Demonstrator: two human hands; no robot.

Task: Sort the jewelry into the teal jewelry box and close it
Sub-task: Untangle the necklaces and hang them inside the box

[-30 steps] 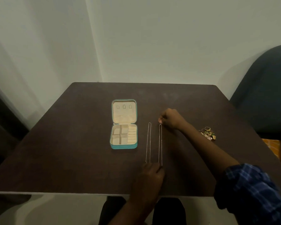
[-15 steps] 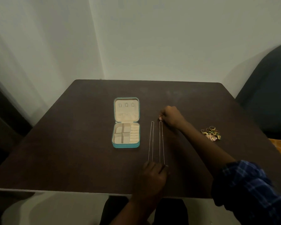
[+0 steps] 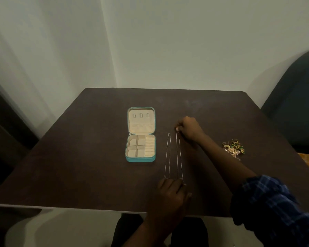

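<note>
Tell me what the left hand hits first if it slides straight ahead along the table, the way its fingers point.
The left hand already sits at the near ends of the two chains. Going straight ahead, it would run onto the right chain and probably the left chain first, well before the right hand.

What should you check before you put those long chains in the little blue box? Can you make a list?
1. Box open: ok. The teal jewelry box lies open flat on the table, lid laid back.
2. Room inside: ok. Its compartments look bare.
3. Chains untangled: ok. The left chain and the right chain lie straight, side by side, apart.
4. Far end held: ok. The right hand pinches the top of the right chain.
5. Near end held: cannot tell. The left hand rests at the chains' near ends, hiding them.
6. Other pieces out of the way: ok. The pile of rings sits off to the right.
</note>
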